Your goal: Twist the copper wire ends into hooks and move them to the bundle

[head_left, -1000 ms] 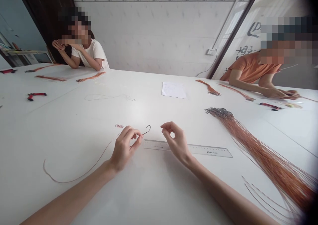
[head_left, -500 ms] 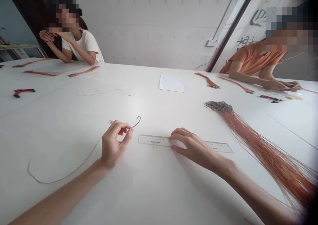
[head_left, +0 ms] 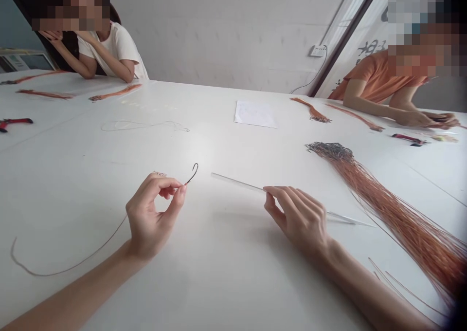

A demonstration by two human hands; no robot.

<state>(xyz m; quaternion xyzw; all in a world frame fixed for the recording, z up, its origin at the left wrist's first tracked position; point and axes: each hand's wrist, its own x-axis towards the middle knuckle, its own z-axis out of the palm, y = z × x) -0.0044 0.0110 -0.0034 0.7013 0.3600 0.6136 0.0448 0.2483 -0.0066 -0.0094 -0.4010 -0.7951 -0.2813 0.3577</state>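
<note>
My left hand (head_left: pixel 151 214) pinches a thin copper-coloured wire (head_left: pixel 69 260) between thumb and fingertips. The wire's dark bent hook end (head_left: pixel 193 174) sticks up past the fingertips, and its long tail curves away to the lower left across the table. A small red-and-white label (head_left: pixel 159 174) is partly hidden behind my left fingers. My right hand (head_left: pixel 295 219) grips a transparent plastic ruler (head_left: pixel 237 182), now tilted up on its edge, with its middle hidden by my fingers.
A large bundle of copper wires (head_left: pixel 379 199) lies to the right, with smaller bundles (head_left: pixel 310 109) farther back beside a white paper sheet (head_left: pixel 255 114). Red-handled pliers (head_left: pixel 409 138) lie near a co-worker's hands (head_left: pixel 441 120). Another person (head_left: pixel 109 53) leans on the far left.
My right hand has closed on the ruler and lifted it onto its edge. My left hand has shifted slightly left with the wire, and the view has tilted.
</note>
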